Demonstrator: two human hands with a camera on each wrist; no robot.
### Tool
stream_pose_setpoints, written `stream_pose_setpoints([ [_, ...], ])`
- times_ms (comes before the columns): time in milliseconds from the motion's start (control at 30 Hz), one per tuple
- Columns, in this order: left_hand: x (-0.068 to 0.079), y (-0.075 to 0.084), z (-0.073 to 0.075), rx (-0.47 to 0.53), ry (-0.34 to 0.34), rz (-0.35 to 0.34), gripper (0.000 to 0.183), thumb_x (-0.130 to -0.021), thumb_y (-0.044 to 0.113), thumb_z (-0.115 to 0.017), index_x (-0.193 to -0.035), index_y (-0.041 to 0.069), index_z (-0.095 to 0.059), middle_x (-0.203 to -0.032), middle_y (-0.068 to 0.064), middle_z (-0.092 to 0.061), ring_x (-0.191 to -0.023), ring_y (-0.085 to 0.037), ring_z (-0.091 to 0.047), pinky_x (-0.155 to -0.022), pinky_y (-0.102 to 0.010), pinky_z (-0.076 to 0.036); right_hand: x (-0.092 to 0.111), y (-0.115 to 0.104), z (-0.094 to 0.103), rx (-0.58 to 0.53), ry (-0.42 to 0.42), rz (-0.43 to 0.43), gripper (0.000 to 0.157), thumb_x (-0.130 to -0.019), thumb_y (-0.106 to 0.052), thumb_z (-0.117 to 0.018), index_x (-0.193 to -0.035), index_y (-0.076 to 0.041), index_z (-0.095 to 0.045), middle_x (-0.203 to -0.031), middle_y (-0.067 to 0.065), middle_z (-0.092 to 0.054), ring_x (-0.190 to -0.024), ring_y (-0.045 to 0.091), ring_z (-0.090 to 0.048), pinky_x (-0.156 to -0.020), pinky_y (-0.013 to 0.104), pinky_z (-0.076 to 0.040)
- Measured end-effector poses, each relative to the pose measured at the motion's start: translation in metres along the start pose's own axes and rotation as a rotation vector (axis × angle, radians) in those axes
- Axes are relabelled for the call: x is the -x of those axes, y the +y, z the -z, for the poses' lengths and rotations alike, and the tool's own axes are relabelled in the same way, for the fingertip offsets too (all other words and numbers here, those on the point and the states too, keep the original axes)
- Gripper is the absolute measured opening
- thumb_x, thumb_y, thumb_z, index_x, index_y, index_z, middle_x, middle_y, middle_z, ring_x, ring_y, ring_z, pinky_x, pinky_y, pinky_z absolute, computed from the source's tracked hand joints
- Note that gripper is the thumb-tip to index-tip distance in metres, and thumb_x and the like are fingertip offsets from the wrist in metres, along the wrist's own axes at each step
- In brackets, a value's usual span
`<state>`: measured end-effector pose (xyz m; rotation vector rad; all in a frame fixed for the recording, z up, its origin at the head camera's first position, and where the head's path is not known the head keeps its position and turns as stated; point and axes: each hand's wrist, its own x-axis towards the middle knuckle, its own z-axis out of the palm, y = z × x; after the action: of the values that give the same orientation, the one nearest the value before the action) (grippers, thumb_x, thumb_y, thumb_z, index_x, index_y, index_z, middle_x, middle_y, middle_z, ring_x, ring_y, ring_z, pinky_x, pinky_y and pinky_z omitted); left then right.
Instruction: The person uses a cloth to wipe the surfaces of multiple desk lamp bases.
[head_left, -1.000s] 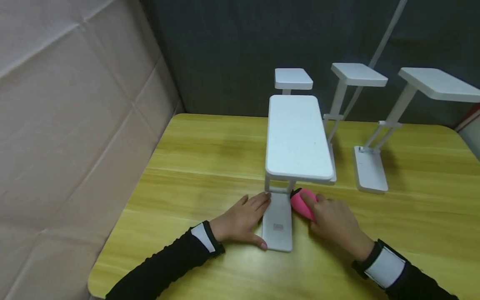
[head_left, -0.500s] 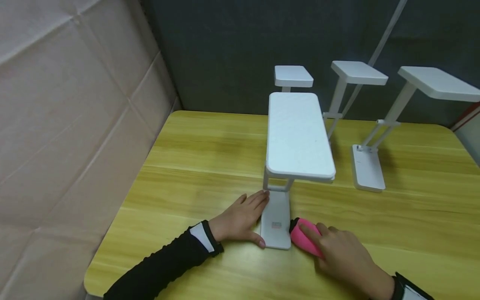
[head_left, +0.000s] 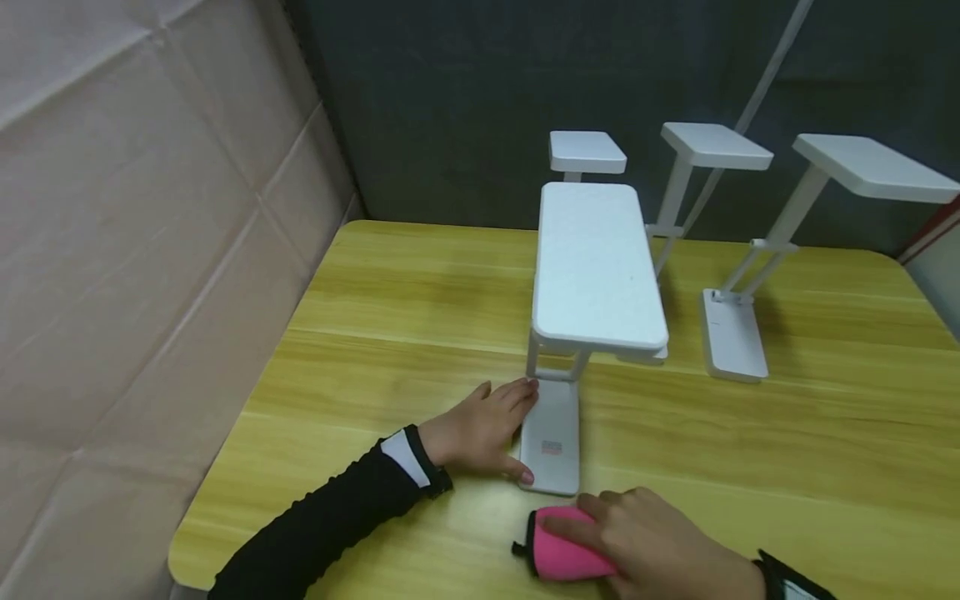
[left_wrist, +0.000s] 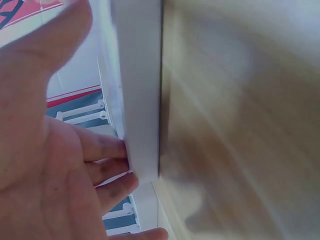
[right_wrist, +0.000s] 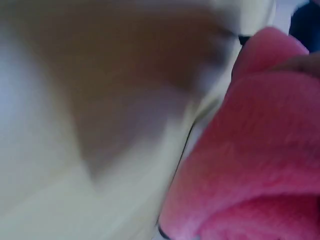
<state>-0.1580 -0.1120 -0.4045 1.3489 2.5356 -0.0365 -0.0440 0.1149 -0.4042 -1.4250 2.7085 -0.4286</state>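
Note:
A white folding desk lamp (head_left: 599, 265) stands in the middle of the table, its flat head above its narrow base (head_left: 552, 433). My left hand (head_left: 486, 427) rests at the base's left edge, thumb and fingers spread and fairly straight; the left wrist view has the fingertips touching the base's side (left_wrist: 141, 90). Just in front of the base, on the tabletop, my right hand (head_left: 645, 542) grips a soft pink cloth (head_left: 562, 548) with black edging and a small black tab. Folded pink cloth (right_wrist: 250, 145) takes up much of the right wrist view.
Several more white lamps stand behind: one at the back (head_left: 587, 153), one right of it (head_left: 716, 147), and one farther right (head_left: 873, 167) with its base on the wood-grain table (head_left: 360, 350). A pale covered wall (head_left: 150, 292) borders the left, a dark backdrop (head_left: 450, 108) the rear.
My right hand has moved the pink cloth nearer along the base's right side, then left to the front of its near end. My left hand has stayed at the base.

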Motion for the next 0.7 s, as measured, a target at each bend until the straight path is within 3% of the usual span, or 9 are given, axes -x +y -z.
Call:
stream_pose_setpoints([
  [100,-0.001,0.001,0.002,-0.006,0.005,0.004,0.105,-0.073,0.074,-0.049,-0.141,0.004,-0.01,-0.15,-0.009,-0.007,-0.136,-0.019,-0.003,-0.103,-0.054,-0.023,-0.021,-0.011,-0.012,0.113,0.032,0.033,0.061,-0.067,-0.023,-0.067,-0.125,-0.025,-0.046,-0.084,-0.002,-0.056,-0.057,0.005,-0.044,-0.041,0.017,-0.031],
  [233,-0.003,0.006,0.002,-0.029,0.017,-0.003,0.105,-0.072,0.071,-0.053,-0.141,0.003,-0.012,-0.149,-0.01,-0.009,-0.136,-0.019,-0.004,-0.103,-0.054,-0.024,-0.031,-0.019,-0.021,0.162,0.04,-0.066,0.053,-0.067,-0.025,-0.066,-0.117,-0.021,-0.047,-0.071,-0.001,-0.05,-0.048,0.008,-0.036,-0.039,0.018,-0.029],
  [400,-0.002,0.005,0.002,-0.041,0.021,-0.003,0.106,-0.072,0.072,-0.053,-0.141,0.003,-0.013,-0.149,-0.011,-0.009,-0.136,-0.02,-0.004,-0.102,-0.054,-0.025,-0.024,-0.022,-0.019,0.126,0.0,-0.201,0.054,-0.066,-0.024,-0.066,-0.117,-0.023,-0.048,-0.066,-0.002,-0.043,-0.046,0.008,-0.031,-0.037,0.02,-0.027],
  [567,-0.002,0.002,0.002,-0.025,0.021,-0.004,0.106,-0.071,0.073,-0.052,-0.141,0.003,-0.013,-0.149,-0.011,-0.01,-0.136,-0.02,-0.005,-0.102,-0.055,-0.025,-0.011,-0.019,-0.016,0.121,-0.016,-0.254,0.065,-0.061,-0.021,-0.065,-0.123,-0.021,-0.049,-0.073,0.002,-0.051,-0.046,0.009,-0.033,-0.037,0.023,-0.028],
  [700,-0.002,0.0,0.002,-0.007,0.014,0.001,0.108,-0.07,0.073,-0.053,-0.141,0.003,-0.012,-0.149,-0.011,-0.009,-0.136,-0.021,-0.005,-0.102,-0.056,-0.024,-0.001,-0.015,-0.011,0.057,-0.077,-0.309,0.064,-0.062,-0.02,-0.066,-0.124,-0.023,-0.05,-0.072,0.002,-0.051,-0.046,0.007,-0.034,-0.038,0.024,-0.032],
])
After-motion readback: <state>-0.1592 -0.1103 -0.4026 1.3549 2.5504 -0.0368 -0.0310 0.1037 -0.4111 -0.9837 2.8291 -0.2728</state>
